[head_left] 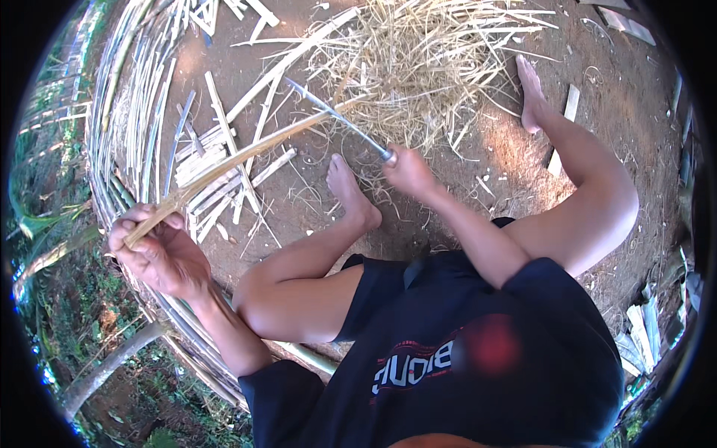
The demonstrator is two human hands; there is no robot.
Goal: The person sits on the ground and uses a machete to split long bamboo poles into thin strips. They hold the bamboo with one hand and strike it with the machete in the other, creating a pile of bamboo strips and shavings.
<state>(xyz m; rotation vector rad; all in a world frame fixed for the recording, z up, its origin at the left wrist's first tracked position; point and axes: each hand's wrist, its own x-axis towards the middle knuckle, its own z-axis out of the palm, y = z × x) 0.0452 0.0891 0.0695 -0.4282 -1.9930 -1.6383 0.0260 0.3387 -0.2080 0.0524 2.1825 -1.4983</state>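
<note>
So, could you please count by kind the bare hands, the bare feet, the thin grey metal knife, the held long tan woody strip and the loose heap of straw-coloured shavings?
Bare hands: 2 (left hand, right hand)
Bare feet: 2 (left foot, right foot)
Grey metal knife: 1
Held tan strip: 1
Straw-coloured heap: 1
Total: 7

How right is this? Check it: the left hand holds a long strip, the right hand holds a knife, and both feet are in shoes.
One part is wrong: the head view shows both feet bare, not in shoes. The rest stands: the left hand holds a long strip and the right hand holds a knife.
</note>
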